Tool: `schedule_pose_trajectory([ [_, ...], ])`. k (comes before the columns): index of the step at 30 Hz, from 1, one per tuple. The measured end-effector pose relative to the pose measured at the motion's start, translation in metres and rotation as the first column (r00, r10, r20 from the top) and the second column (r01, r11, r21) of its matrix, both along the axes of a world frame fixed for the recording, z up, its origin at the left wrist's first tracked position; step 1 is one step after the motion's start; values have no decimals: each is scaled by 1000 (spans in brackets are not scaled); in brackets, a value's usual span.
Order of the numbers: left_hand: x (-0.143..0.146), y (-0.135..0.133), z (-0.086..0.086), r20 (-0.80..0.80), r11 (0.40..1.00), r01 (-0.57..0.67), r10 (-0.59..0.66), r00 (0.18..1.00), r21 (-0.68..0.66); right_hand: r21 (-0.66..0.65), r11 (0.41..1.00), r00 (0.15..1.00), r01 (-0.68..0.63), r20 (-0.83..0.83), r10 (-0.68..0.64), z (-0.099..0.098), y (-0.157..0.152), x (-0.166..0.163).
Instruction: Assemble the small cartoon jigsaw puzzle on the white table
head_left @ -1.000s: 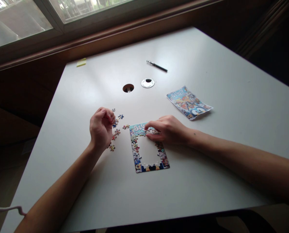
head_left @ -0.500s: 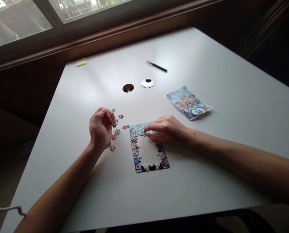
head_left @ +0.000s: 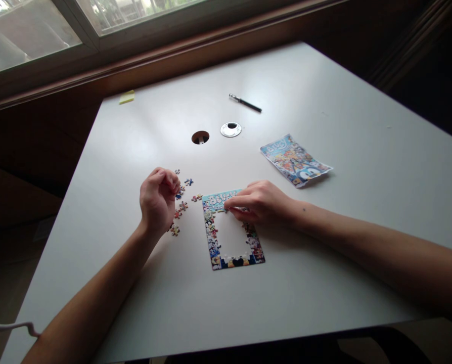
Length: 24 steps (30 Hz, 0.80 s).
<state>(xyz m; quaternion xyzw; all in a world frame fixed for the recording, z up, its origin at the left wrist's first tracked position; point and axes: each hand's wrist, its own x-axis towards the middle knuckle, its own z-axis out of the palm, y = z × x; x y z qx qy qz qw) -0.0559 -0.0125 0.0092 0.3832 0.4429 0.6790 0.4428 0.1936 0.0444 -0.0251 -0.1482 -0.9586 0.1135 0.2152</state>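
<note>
A partly assembled jigsaw puzzle [head_left: 215, 241] lies flat on the table, a picture border around a bare middle. Over its top edge, my right hand [head_left: 262, 202] pinches a puzzle piece at the inner border; the fingertips hide most of the piece. To the left, my left hand [head_left: 157, 199] is curled into a loose fist, palm side turned up, and whether it holds anything is hidden. Loose puzzle pieces [head_left: 181, 207] lie just right of the fist, some partly behind it.
A creased picture sheet [head_left: 295, 161] lies right of the puzzle. Farther back are a black pen [head_left: 245, 103], a round hole [head_left: 200, 137], a metal ring [head_left: 231, 130] and a yellow sticky note [head_left: 127, 97]. A white cable [head_left: 13, 326] touches my left forearm.
My right thumb and index finger have closed together at the puzzle's inner top edge, where they were slightly apart. The left hand has stayed still.
</note>
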Motion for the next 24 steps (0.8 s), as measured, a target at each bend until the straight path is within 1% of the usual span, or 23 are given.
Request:
schedule_pose_trajectory([
  [11, 1, 0, 0, 4, 1000, 3, -3, 1000, -6, 10, 1000, 999, 9, 44, -9, 5, -4, -1],
  [16, 2, 0, 1, -41, 1000, -6, 6, 999, -8, 0, 1000, 999, 15, 45, -15, 5, -4, -2],
  [18, 4, -1, 0, -100, 1000, -15, 16, 995, 14, 0, 1000, 999, 15, 48, -15, 4, -3, -2],
  [20, 6, -3, -2, -202, 997, -38, 50, 978, 60, 8, 1000, 999, 14, 51, -14, 4, -3, -2],
  [22, 8, -6, -3, -343, 988, -70, 114, 932, 139, 15, 1000, 998, 10, 54, -11, 3, -2, -2],
  [24, 10, -10, -6, -492, 973, -72, 173, 853, 218, 19, 1000, 999, 8, 52, -9, 3, -2, -2],
])
